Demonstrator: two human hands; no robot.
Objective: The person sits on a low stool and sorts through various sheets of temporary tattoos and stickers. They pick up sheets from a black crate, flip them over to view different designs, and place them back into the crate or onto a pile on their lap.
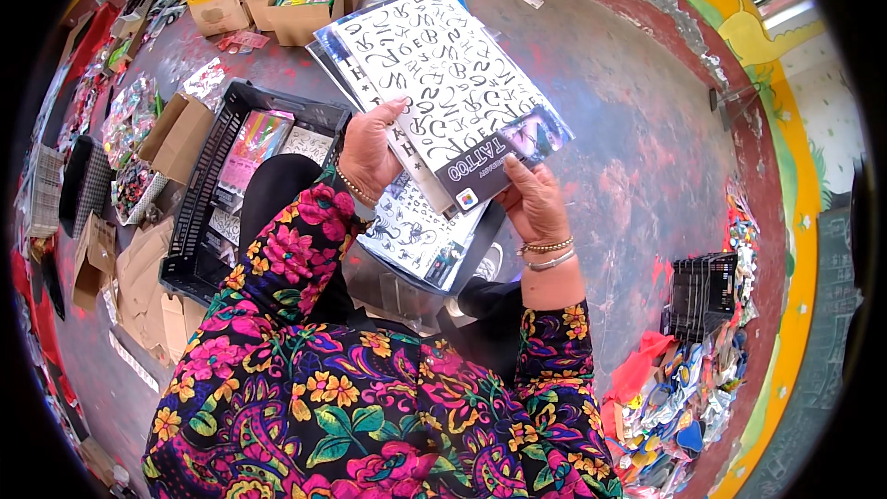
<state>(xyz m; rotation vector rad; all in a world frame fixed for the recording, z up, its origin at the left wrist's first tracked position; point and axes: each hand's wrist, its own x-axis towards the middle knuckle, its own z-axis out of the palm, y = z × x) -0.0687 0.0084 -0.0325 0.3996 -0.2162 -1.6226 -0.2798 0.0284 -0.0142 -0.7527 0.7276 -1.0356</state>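
Note:
Several temporary tattoo sheets point(453, 74), white with black lettering and a dark printed end, are held up in front of me. My left hand point(370, 150) pinches their left edge, thumb on top. At the near right corner my right hand point(536, 205) grips the same sheets between thumb and fingers. Other sheets fan out a little beneath the top one. Below my hands, more tattoo sheets point(425, 236) with black drawings lie over my lap. To my left stands a black plastic crate point(189, 231) with colourful packs and patterned sheets inside.
Cardboard boxes point(296, 26) of packaged goods stand at the far left. Small packets and open cartons point(176, 139) crowd the left side. On the right, a black basket point(702, 286) sits by a heap of mixed goods point(684, 416) along the wall. Grey floor point(637, 166) lies ahead.

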